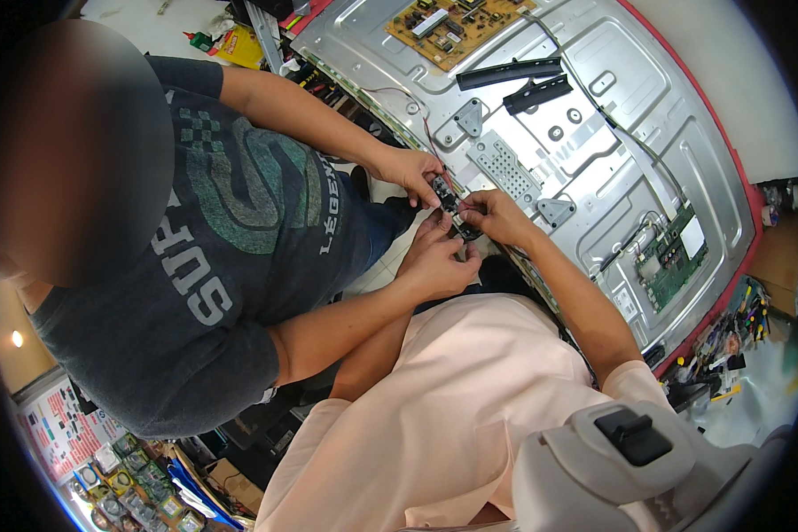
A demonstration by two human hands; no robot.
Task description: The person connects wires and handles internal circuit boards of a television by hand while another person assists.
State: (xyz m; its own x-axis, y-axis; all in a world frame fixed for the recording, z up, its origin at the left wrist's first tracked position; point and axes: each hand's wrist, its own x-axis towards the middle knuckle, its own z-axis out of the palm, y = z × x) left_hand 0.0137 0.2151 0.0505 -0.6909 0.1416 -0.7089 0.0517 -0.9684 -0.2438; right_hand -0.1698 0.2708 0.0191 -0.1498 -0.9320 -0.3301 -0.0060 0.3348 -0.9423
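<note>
A small black electronic part [449,197] with pale bits on it is held up beside the edge of a large metal panel. My right hand [498,218] pinches its lower right side between thumb and fingers. My left hand [427,235] is at its lower left, fingers bent against it, partly covered by a co-worker's hand [445,269]. The co-worker's other hand [408,170] grips the part's upper end. All these hands are gathered close around the part, so its lower end is partly hidden.
The silver back panel [585,168] of a flat screen fills the right, with a tan circuit board [448,34], a green board [678,262], black strips [538,94] and cables. A person in a dark shirt [239,186] stands at left. Tools [727,337] lie at lower right.
</note>
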